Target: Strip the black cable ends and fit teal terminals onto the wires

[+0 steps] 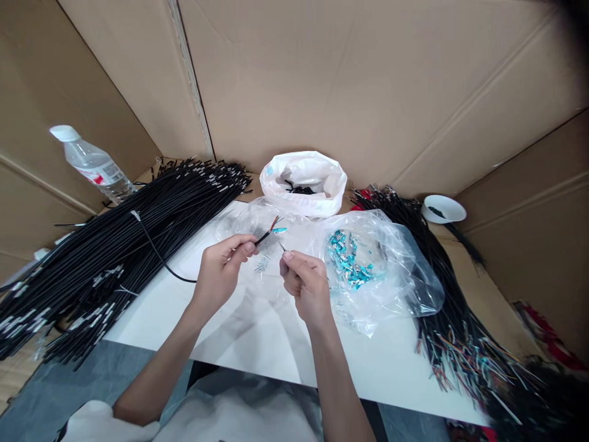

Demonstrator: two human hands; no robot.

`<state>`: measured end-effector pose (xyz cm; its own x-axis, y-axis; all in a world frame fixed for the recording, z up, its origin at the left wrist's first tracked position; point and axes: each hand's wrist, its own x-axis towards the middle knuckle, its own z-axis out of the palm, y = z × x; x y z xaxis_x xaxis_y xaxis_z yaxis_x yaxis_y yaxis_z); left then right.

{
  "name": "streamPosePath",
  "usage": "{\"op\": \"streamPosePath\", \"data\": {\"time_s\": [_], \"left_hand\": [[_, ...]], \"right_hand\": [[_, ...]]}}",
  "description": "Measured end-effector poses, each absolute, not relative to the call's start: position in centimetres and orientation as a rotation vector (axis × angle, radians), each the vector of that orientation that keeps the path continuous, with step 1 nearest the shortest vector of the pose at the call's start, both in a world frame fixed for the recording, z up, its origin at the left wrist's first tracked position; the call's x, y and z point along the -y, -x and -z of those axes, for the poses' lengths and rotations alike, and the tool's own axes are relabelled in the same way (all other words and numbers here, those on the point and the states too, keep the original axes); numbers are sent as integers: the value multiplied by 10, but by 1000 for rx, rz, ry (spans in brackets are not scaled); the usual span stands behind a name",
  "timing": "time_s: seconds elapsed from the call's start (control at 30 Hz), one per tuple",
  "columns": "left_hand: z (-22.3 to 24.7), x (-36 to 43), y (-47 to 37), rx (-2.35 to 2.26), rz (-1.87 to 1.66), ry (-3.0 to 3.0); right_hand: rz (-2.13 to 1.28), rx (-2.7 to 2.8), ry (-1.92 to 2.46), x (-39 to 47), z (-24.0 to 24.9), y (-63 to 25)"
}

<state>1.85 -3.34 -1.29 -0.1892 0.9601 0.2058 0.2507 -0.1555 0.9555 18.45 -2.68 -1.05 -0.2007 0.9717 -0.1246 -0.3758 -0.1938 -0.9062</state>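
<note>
My left hand [230, 261] is closed in a pinch around a black cable [263, 239] near its stripped end. Thin coloured wires [275, 223], among them red or orange ones, fan out from that end, with a scrap of blue foil [279, 230] beside them. My right hand [304, 276] pinches a thin silvery strand [278, 243] that runs to the stripped end. Whether it is bare shield wire of the cable is too fine to be sure. The cable trails left from under my left hand. Below the fingertips, small silvery bits [262, 264] lie on clear plastic.
A large bundle of black cables [151, 215] and a water bottle [99, 166] are on the left. At the back stands a white bag [304, 205] with black pieces. On the right are a clear bag [405, 270] with blue foil scraps [352, 261], more stripped cables [455, 319] and a white bowl [455, 212].
</note>
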Motion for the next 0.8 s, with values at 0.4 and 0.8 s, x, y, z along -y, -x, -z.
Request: {"op": "streamPosePath", "data": {"time_s": [0.4, 0.8], "left_hand": [[16, 27, -14, -1425, -1324, -1440], [21, 21, -12, -1327, -1298, -1289]], "right_hand": [[-1852, 814, 884, 20, 10, -198], [-1834, 908, 962, 19, 12, -202]]}}
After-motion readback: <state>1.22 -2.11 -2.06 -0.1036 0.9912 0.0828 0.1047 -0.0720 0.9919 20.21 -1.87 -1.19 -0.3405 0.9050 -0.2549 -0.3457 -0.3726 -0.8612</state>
